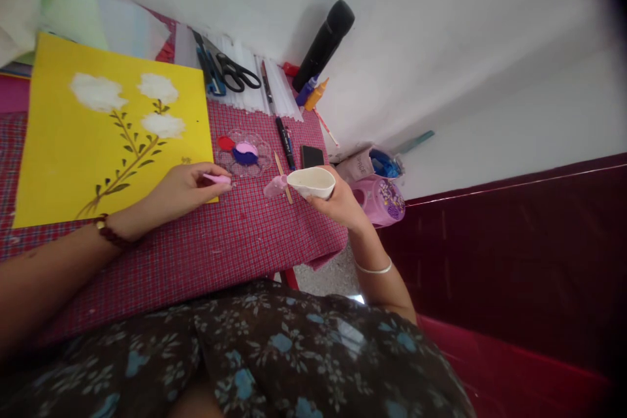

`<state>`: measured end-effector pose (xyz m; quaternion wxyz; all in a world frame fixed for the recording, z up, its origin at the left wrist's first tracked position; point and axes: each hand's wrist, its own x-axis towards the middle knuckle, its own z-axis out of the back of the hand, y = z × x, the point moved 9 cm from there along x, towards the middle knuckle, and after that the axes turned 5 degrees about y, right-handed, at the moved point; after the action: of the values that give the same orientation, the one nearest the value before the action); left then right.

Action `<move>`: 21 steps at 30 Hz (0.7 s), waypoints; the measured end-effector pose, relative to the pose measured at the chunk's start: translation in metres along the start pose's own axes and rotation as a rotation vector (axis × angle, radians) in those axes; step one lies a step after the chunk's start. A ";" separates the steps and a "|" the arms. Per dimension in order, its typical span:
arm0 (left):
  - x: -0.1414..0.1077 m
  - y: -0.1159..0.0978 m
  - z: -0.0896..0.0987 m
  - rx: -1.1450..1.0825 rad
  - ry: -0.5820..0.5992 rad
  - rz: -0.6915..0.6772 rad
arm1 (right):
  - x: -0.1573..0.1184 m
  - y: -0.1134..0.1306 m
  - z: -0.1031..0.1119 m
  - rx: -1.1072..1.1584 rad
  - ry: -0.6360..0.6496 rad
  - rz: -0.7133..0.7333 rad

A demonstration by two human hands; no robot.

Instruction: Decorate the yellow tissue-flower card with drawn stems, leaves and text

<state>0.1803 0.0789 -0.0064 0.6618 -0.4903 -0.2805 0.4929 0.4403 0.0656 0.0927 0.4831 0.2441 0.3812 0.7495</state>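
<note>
My left hand [196, 186] pinches a small pink piece [217, 179] above the lower right corner of a yellow sheet [63, 144] painted with white flowers on a brown stem. In my right hand [337, 202] is a white cone-shaped piping bag [311, 181], its tip pointing left with a pink lump [275, 187] at it. Between and behind the hands stands a clear palette [262, 155] with red, light pink and dark blue paint. A wooden stick [281, 173] lies partly behind the pink lump.
Black scissors [236, 72], a black pen [284, 142] and a dark square block [312, 157] lie on the checked cloth [206, 241]. A tall black bottle [326, 42] stands by the wall beside small paint bottles [316, 95]. Pink containers [385, 201] are beyond the right edge.
</note>
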 end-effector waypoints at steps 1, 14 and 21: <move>0.000 0.001 0.000 -0.003 0.000 0.001 | 0.000 0.000 0.000 -0.003 0.001 -0.005; -0.001 0.003 0.001 0.005 -0.010 0.009 | 0.002 -0.005 0.002 0.043 0.007 -0.027; 0.001 0.007 0.001 0.025 -0.010 -0.001 | 0.007 -0.047 -0.004 0.405 -0.068 -0.139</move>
<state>0.1772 0.0804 -0.0125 0.6665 -0.4796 -0.2779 0.4986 0.4595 0.0819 0.0522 0.4874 0.3342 0.5234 0.6138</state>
